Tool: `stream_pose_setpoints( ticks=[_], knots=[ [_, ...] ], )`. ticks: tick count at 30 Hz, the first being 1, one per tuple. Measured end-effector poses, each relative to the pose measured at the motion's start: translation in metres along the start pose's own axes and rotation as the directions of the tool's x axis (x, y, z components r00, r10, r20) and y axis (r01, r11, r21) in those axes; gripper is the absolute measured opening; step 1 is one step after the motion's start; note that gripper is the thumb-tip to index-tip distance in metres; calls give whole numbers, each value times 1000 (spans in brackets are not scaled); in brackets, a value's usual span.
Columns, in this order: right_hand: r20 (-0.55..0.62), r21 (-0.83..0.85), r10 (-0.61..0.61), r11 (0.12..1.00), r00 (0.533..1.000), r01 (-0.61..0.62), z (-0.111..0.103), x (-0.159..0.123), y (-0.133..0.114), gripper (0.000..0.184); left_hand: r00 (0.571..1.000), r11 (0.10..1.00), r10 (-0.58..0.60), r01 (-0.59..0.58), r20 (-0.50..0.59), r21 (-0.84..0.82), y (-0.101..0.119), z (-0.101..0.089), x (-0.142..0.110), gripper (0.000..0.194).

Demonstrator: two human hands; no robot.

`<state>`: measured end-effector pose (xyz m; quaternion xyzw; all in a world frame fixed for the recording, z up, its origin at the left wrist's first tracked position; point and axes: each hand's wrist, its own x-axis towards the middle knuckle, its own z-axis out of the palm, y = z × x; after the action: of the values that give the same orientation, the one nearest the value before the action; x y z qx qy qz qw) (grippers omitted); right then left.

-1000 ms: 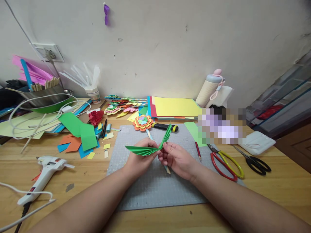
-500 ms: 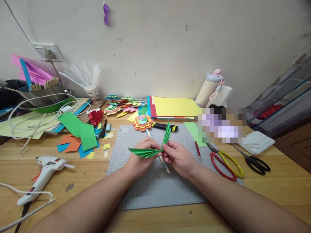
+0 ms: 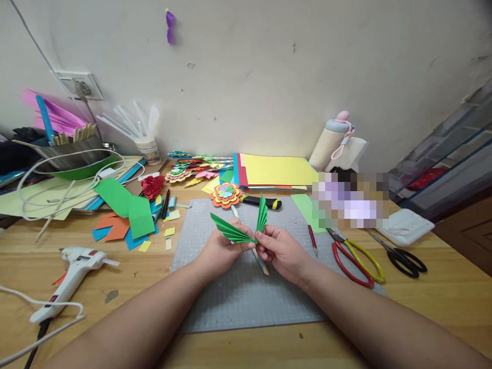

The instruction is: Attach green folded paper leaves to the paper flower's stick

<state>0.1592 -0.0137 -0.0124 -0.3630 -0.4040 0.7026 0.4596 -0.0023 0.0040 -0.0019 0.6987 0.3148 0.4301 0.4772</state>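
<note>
A pleated green paper leaf [image 3: 232,231], folded into a V with two fanned wings, is held above the grey cutting mat [image 3: 230,307]. My left hand [image 3: 223,248] is closed on its left wing near the fold. At the base of the V, my right hand [image 3: 280,251] pinches the paper between thumb and fingers. Beneath my hands a striped paper stem [image 3: 261,262] lies on the mat, partly hidden by them. It leads up to a layered paper flower [image 3: 226,196] in orange, yellow and pastel colours.
To the right lie a red pencil [image 3: 312,241], red-and-yellow-handled scissors [image 3: 355,261] and black scissors [image 3: 407,260]. A box cutter [image 3: 261,202] rests behind my hands. At left are a glue gun [image 3: 73,277], green paper pieces [image 3: 140,218] and a red paper flower [image 3: 152,185]. Coloured sheets [image 3: 280,170] are stacked at the back.
The left wing of the green leaf has tilted upward, so the V is narrower. Both hands keep their hold in nearly the same place. The view has shifted slightly.
</note>
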Motion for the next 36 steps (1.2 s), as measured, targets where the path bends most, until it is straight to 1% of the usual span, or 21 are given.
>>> stream_pose_setpoints(
  ticks=[2,4,7,9,10,12,15,18,22,24,27,31,36],
  knots=[
    [-3,1,15,1000,1000,-15,0,0,-2,30,998,993,47,-42,-37,111,-2,2,-2,4],
    [-2,-23,40,999,999,-40,1,1,-3,30,994,965,102,-90,-38,245,-4,2,-4,3],
    [-31,-121,89,988,996,-92,1,2,-4,31,987,905,154,-160,46,393,-4,-1,-7,16],
    [-55,-160,116,979,992,-124,0,2,-4,33,981,875,165,-193,102,444,-4,-3,-8,22],
    [-59,-161,120,979,991,-128,-1,3,-3,33,981,871,162,-193,105,452,-4,-3,-9,23],
    [-59,-131,92,987,994,-99,-2,3,-3,32,989,897,144,-150,47,415,-5,-3,-8,22],
    [-46,-73,18,997,999,-22,-2,3,-2,31,993,955,102,-82,-54,286,-7,-1,-5,19],
    [-38,-54,-23,998,999,21,-2,4,-2,31,994,980,80,-66,-70,187,-8,-1,-2,18],
    [-20,-12,-26,1000,999,26,-1,4,-1,31,996,999,30,-26,-82,43,-8,-4,0,21],
    [-8,-15,-29,999,1000,28,-1,4,0,30,997,1000,0,0,-82,1,-7,-4,0,23],
    [1,-51,-49,997,999,49,-1,3,1,29,997,1000,-18,17,-79,-18,-7,-3,0,28],
    [16,-81,-70,994,997,71,0,1,0,28,998,1000,16,-16,-65,12,-6,-2,-1,31],
    [31,-163,-82,983,996,86,1,-2,-2,28,996,999,37,-35,-77,26,-3,-1,-2,30]
  ],
)
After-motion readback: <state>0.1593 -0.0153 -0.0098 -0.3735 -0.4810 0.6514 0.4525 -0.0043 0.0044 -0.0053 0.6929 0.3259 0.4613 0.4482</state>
